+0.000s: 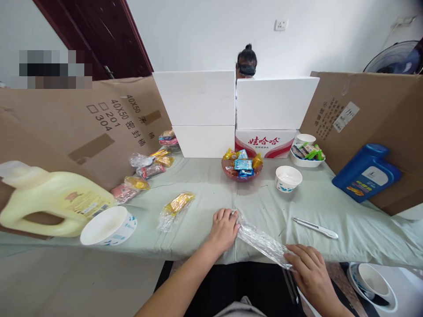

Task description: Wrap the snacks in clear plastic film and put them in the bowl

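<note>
A crumpled strip of clear plastic wrap (262,243) runs slantwise over the front edge of the cloth-covered table. My left hand (224,230) has its fingers curled on the far end of the wrap. The near end is in my right hand (306,265), its fingers bent over the wrap at the table's edge. Left of my hands lies a yellow-wrapped snack packet (179,202) partly in clear film. A white utility knife (315,227) rests beyond my right hand. Farther back, a reddish glass bowl (243,173) holds small blue and yellow packets.
Paper bowls (288,179) stand right of centre and at left, near a yellow detergent jug (56,200). A blue bottle (366,174) leans at right. Cardboard sheets (109,127) and white boxes (203,99) wall the table. Behind them is a person (246,59).
</note>
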A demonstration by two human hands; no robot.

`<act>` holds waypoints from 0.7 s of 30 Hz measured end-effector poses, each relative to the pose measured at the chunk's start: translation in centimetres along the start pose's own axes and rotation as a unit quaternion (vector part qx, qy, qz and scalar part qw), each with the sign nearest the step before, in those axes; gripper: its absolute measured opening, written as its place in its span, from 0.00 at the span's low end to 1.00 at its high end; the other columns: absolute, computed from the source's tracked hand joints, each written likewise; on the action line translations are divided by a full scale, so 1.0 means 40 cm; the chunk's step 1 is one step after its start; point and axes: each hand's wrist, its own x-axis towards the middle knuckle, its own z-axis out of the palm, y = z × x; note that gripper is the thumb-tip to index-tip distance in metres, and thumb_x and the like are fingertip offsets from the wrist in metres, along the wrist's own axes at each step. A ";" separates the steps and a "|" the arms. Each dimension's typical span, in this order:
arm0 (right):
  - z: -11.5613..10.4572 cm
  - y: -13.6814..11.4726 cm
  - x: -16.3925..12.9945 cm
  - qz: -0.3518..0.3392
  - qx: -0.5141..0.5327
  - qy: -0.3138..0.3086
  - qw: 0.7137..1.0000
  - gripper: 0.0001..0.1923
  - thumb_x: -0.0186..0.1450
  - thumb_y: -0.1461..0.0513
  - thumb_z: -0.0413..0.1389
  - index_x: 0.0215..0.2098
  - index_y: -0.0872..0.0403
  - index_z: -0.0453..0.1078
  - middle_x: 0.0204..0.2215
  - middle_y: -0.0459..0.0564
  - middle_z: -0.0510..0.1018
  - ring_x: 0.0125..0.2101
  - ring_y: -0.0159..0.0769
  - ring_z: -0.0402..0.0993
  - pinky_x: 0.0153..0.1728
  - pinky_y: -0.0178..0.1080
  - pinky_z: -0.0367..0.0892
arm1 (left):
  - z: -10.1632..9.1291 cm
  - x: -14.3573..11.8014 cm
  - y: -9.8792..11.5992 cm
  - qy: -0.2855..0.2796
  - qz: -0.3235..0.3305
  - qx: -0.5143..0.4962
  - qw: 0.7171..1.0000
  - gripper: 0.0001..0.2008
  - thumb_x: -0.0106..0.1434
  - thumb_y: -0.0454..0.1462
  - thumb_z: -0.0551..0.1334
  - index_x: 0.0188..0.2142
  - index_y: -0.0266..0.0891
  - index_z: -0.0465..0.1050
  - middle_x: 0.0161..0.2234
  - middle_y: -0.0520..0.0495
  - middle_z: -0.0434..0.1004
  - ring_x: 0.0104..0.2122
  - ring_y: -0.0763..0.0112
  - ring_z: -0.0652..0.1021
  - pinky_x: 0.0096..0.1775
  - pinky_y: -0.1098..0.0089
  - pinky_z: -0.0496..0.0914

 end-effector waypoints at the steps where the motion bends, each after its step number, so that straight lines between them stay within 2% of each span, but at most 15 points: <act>1: -0.010 0.001 -0.005 -0.006 0.005 0.008 1.000 0.16 0.62 0.66 0.51 0.45 0.44 0.72 0.50 0.47 0.76 0.51 0.44 0.70 0.52 0.50 0.60 | 0.003 0.016 -0.002 0.005 0.019 -0.007 1.000 0.18 0.64 0.37 0.61 0.53 0.44 0.69 0.50 0.43 0.69 0.51 0.54 0.66 0.51 0.53 0.63; 3: -0.030 -0.004 -0.008 -0.044 0.022 0.015 0.999 0.15 0.62 0.65 0.52 0.45 0.43 0.72 0.49 0.46 0.77 0.52 0.44 0.70 0.52 0.49 0.61 | 0.005 0.039 -0.001 0.037 0.026 -0.012 0.999 0.18 0.63 0.36 0.62 0.53 0.44 0.69 0.51 0.42 0.68 0.52 0.53 0.66 0.52 0.53 0.63; 6: -0.066 -0.030 0.005 -0.105 0.062 0.012 0.992 0.14 0.62 0.65 0.53 0.43 0.43 0.72 0.47 0.45 0.78 0.54 0.43 0.69 0.52 0.46 0.63 | 0.008 0.031 0.024 0.089 0.002 -0.034 0.995 0.12 0.65 0.36 0.59 0.48 0.40 0.72 0.44 0.41 0.71 0.44 0.57 0.70 0.47 0.56 0.66; 9: -0.112 -0.067 0.044 -0.133 0.138 -0.038 0.981 0.13 0.64 0.64 0.52 0.44 0.43 0.72 0.43 0.45 0.80 0.52 0.42 0.72 0.52 0.45 0.65 | 0.016 -0.024 0.070 0.037 0.087 -0.111 0.989 0.07 0.65 0.38 0.60 0.40 0.40 0.74 0.37 0.45 0.73 0.39 0.61 0.72 0.44 0.60 0.68; 12: -0.149 -0.103 0.104 -0.129 0.259 -0.118 0.950 0.13 0.66 0.63 0.50 0.46 0.43 0.70 0.39 0.47 0.81 0.45 0.38 0.76 0.51 0.43 0.67 | 0.026 -0.088 0.099 -0.004 0.149 -0.150 0.977 0.14 0.61 0.41 0.64 0.46 0.41 0.72 0.44 0.44 0.74 0.47 0.56 0.71 0.49 0.56 0.67; 14: -0.146 -0.120 0.153 -0.082 0.342 -0.145 0.925 0.13 0.67 0.63 0.47 0.45 0.46 0.70 0.38 0.49 0.80 0.41 0.36 0.76 0.46 0.40 0.69 | 0.030 -0.116 0.100 -0.011 0.151 -0.162 0.975 0.18 0.62 0.40 0.63 0.52 0.43 0.69 0.50 0.43 0.72 0.52 0.54 0.68 0.53 0.53 0.65; 17: -0.084 -0.131 0.232 0.046 0.418 -0.142 0.896 0.13 0.68 0.61 0.44 0.42 0.50 0.71 0.35 0.50 0.79 0.37 0.35 0.76 0.40 0.37 0.70 | 0.032 -0.131 0.082 -0.012 0.143 -0.226 0.964 0.18 0.66 0.35 0.56 0.55 0.43 0.65 0.51 0.43 0.72 0.54 0.58 0.69 0.55 0.53 0.64; 19: -0.015 -0.131 0.287 0.140 0.407 -0.133 0.893 0.14 0.68 0.60 0.43 0.43 0.52 0.70 0.30 0.48 0.78 0.31 0.34 0.75 0.34 0.35 0.69 | 0.035 -0.132 0.068 0.007 0.125 -0.282 0.951 0.22 0.66 0.31 0.51 0.59 0.41 0.60 0.52 0.41 0.72 0.53 0.59 0.70 0.55 0.54 0.66; 21: 0.051 -0.130 0.336 0.203 0.342 -0.131 0.908 0.15 0.68 0.60 0.44 0.46 0.53 0.68 0.25 0.45 0.76 0.26 0.33 0.74 0.30 0.34 0.67 | 0.040 -0.131 0.057 0.024 0.102 -0.325 0.940 0.28 0.65 0.28 0.48 0.64 0.38 0.51 0.52 0.38 0.71 0.52 0.60 0.72 0.53 0.55 0.68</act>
